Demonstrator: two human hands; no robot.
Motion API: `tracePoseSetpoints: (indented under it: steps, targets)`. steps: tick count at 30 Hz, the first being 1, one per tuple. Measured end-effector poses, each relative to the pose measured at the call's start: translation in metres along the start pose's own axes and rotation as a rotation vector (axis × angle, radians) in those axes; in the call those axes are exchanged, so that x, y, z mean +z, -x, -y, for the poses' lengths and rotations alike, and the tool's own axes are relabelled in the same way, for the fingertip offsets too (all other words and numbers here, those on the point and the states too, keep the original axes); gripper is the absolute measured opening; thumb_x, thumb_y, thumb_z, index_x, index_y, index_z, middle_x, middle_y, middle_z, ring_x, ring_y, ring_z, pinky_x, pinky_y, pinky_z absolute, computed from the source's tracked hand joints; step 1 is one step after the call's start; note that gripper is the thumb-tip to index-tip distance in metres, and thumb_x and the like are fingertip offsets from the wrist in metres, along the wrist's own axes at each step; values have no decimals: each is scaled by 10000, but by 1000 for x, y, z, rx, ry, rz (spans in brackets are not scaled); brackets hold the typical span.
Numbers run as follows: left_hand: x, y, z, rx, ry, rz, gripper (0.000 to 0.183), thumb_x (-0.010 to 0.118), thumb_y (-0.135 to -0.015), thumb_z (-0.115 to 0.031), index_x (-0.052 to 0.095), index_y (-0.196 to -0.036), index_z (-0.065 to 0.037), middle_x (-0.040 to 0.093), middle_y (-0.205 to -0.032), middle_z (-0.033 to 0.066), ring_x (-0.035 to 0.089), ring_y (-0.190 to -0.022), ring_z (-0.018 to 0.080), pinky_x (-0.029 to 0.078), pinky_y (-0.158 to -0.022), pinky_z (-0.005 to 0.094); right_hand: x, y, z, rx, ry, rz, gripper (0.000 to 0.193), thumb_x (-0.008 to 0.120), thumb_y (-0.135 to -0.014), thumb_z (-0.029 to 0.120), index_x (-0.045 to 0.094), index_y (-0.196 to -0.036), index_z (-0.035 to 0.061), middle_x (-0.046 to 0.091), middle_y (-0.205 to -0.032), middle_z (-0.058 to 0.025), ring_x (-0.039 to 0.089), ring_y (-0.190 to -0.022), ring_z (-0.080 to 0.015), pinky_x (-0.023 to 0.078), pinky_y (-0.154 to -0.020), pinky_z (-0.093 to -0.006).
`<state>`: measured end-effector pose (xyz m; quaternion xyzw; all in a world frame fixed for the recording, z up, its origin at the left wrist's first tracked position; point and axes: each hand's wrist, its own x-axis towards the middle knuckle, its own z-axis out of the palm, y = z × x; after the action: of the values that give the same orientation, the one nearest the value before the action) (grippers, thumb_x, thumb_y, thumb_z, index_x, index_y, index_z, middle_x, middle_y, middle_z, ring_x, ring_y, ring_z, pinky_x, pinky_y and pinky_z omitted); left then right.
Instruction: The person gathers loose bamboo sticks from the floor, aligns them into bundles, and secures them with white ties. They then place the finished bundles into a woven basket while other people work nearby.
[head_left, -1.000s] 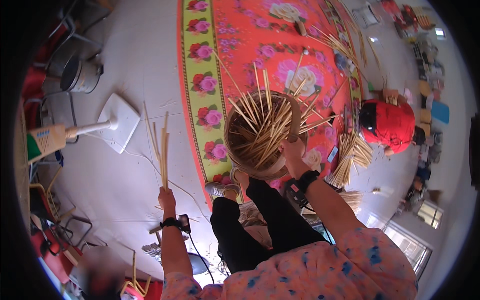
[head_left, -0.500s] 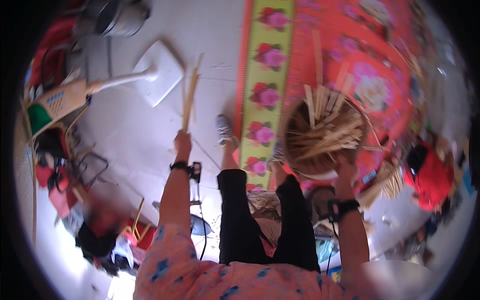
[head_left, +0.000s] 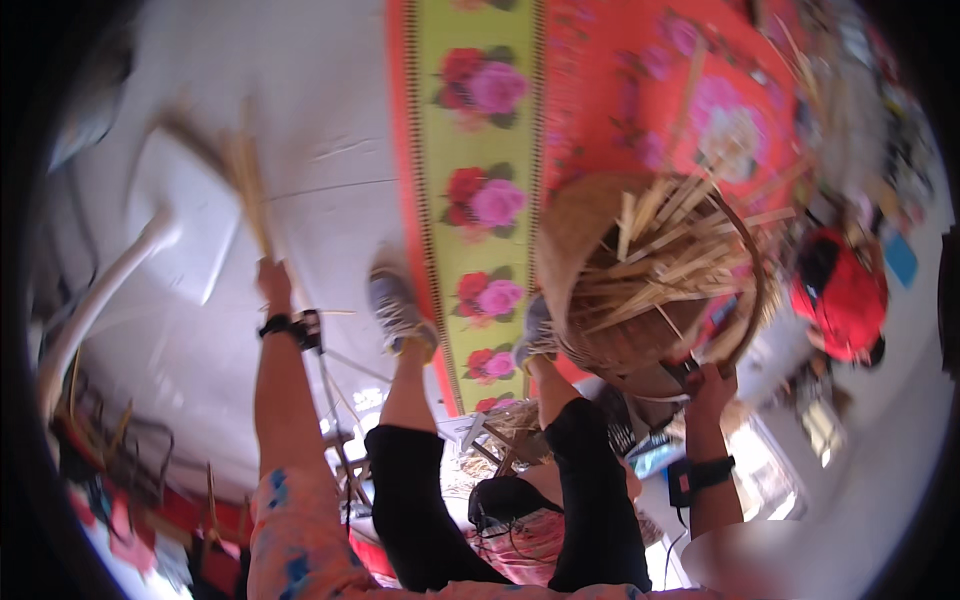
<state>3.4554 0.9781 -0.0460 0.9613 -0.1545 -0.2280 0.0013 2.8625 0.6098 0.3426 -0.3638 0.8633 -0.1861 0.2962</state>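
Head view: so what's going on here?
The wearer's left hand grips a thin bundle of pale strips, blurred at the tips. The right hand holds a tilted woven basket with loose strips inside. A red floral mat lies below, and another person in red is off to the right.

1. I see a peach-pink top (head_left: pixel 300 535) splashed with blue.
2. Below it, cropped black trousers (head_left: pixel 405 480).
3. Grey shoes (head_left: pixel 398 308), pale laces.
4. I make out black wrist straps (head_left: pixel 715 470) with small dark boxes (head_left: pixel 680 483); the right one has a thin black cable (head_left: pixel 671 553).
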Motion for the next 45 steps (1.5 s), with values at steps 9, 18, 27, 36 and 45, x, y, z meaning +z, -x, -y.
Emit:
tracePoseSetpoints:
  steps: [9, 18, 27, 36, 45]
  targets:
    - [10, -5, -15, -16, 100, 16, 426, 621, -774, -156, 391, -1106, -21, 599, -998, 249, 596, -927, 422, 505, -774, 475, 30, 29, 19, 10, 6, -179, 182, 591, -751, 26, 530, -920, -5, 549, -666, -62, 521, -443, -137, 440, -399, -257]
    - [-156, 85, -65, 218, 114, 182, 279, 533, -789, -73, 466, -1038, 34, 591, -907, 228, 589, -811, 396, 487, -702, 451, 24, 15, 14, -80, 395, -150, 287, 679, -673, 137, 578, -888, -23, 616, -677, -117, 599, -569, -203, 482, -535, -342]
    - [-290, 151, -181, 243, 394, 267, 271, 499, -764, -32, 440, -1029, -22, 505, -736, 91, 535, -555, 182, 466, -514, 302, 14, 7, 1, 257, 7, 276, 361, 734, -615, 258, 633, -847, -1, 658, -776, -156, 653, -740, -298, 513, -678, -382]
    - [-412, 278, -366, 424, 578, 474, 153, 527, -786, -24, 513, -938, -23, 489, -718, 22, 465, -525, 86, 411, -468, 222, -36, 26, 99, 147, 13, 259, 347, 706, -635, 263, 630, -892, 43, 652, -818, -179, 625, -805, -364, 501, -712, -438]
    - [-487, 435, -635, 602, 385, 941, 84, 576, -762, -20, 524, -828, -12, 543, -703, 45, 518, -584, 117, 411, -544, 242, -104, 22, 200, 73, -18, 465, 393, 713, -643, 286, 597, -921, 34, 642, -808, -189, 621, -812, -368, 493, -735, -435]
